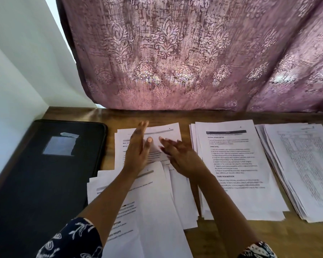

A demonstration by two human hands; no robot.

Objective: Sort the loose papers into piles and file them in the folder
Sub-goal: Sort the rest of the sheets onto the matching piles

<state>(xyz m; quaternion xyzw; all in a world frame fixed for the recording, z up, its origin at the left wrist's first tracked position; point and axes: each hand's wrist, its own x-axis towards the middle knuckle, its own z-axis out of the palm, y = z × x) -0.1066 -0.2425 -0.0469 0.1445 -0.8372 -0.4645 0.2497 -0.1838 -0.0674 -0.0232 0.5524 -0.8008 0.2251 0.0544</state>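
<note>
Head view: both hands over the small pile of printed sheets (pixel 169 132) at mid-table, just right of the folder. Left hand (pixel 138 148) stands edge-on, fingers straight and together, thumb out against the top sheet. Right hand (pixel 182 158) lies flat with fingers straight and slightly spread. Neither curls round anything (motion blur, so exact contact is hard to call).

Black zip folder (pixel 45 179) lies closed at the left by the white wall (pixel 17 62), with a pale label window (pixel 59 146) on its cover. Its writing is unreadable.

Loose papers (pixel 157 205) fan out under both forearms at the near edge, overlapping the small pile.

To the right is a taller text pile (pixel 239 164) with legible headings: "INITIAL SCENE SETUP", "TASK GOAL", "TASK DESCRIPTION". The body text is too blurred to read. Further right is a fanned pile of table printouts (pixel 304 164), also unreadable.

All of it sits on a wooden table (pixel 250 241). A mauve damask curtain (pixel 194 53) hangs to the back edge. Navy floral sleeves (pixel 73 241) show at the bottom.
</note>
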